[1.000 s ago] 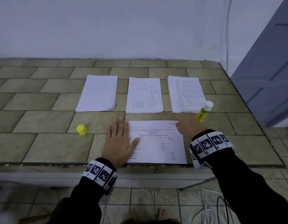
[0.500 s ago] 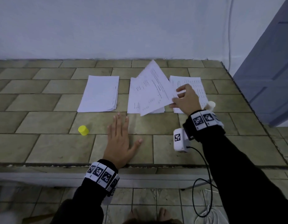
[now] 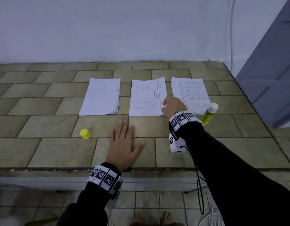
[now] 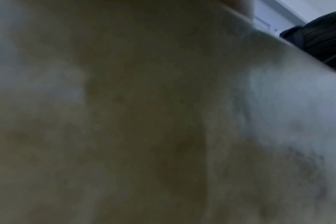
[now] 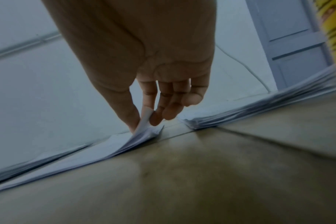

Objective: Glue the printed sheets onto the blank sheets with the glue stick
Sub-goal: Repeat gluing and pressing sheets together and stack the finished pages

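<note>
Glue stick [image 3: 209, 115] upright just right of right hand [image 3: 173, 106], nearer than left hand [image 3: 124, 144]; right fingers [image 5: 148, 104] pinching middle stack [image 3: 147, 98] corner; left fingers flat on tabletop [image 3: 43, 150].

A tiled desk [image 3: 43, 150] runs along a white wall. Three paper piles lie side by side toward the back: a blank pile [image 3: 101, 97] on the left, a printed pile [image 3: 146, 98] in the middle, another printed pile [image 3: 190, 93] on the right. A glue stick [image 3: 209, 113] stands just beside the right pile's near corner. A yellow cap [image 3: 85, 133] sits nearer the front, left of the left hand [image 3: 123, 148] lying flat on the tiles.
</note>
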`<control>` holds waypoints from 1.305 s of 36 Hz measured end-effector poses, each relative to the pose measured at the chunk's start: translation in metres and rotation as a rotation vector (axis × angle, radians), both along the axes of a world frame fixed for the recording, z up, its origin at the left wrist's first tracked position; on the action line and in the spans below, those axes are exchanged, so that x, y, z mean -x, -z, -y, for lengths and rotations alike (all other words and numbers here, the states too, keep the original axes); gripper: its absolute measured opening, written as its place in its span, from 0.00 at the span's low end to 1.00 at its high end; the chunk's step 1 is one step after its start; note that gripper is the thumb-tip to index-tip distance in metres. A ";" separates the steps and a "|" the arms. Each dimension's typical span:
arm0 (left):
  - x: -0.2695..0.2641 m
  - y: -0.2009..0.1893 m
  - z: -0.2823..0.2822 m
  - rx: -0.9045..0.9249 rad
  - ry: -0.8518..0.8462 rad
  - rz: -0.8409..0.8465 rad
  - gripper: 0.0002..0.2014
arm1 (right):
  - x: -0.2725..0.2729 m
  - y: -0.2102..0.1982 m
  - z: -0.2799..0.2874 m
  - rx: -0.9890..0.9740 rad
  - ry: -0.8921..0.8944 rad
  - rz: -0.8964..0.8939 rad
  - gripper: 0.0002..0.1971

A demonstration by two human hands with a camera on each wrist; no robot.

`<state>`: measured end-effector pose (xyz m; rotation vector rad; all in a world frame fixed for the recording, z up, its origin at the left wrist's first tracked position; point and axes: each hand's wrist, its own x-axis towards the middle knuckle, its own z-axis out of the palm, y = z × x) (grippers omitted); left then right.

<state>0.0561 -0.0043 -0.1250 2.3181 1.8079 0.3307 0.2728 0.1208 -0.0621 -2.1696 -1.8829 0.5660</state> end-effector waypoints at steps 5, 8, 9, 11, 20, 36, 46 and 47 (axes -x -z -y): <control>-0.001 -0.003 0.000 0.022 -0.007 -0.009 0.45 | 0.007 0.002 -0.001 0.022 -0.051 0.127 0.11; -0.001 -0.005 0.000 0.031 -0.009 -0.021 0.46 | 0.009 0.005 0.001 0.019 -0.053 0.157 0.11; 0.000 -0.006 -0.001 0.042 -0.007 -0.017 0.46 | 0.008 0.005 0.003 0.020 -0.046 0.162 0.11; 0.001 -0.013 -0.003 0.088 -0.001 0.003 0.48 | 0.006 0.004 0.007 0.000 -0.033 0.168 0.11; 0.019 -0.101 -0.033 0.436 -0.005 0.199 0.27 | -0.020 -0.035 0.053 -0.526 -0.059 -0.189 0.11; 0.075 -0.079 -0.150 0.310 -0.418 -0.183 0.40 | -0.086 -0.019 0.078 -0.523 0.390 -0.387 0.44; 0.084 -0.050 -0.154 0.335 -0.469 -0.303 0.36 | -0.089 -0.013 0.082 -0.390 0.479 -0.576 0.39; 0.084 -0.049 -0.154 0.328 -0.471 -0.310 0.36 | -0.088 -0.013 0.083 -0.386 0.483 -0.576 0.37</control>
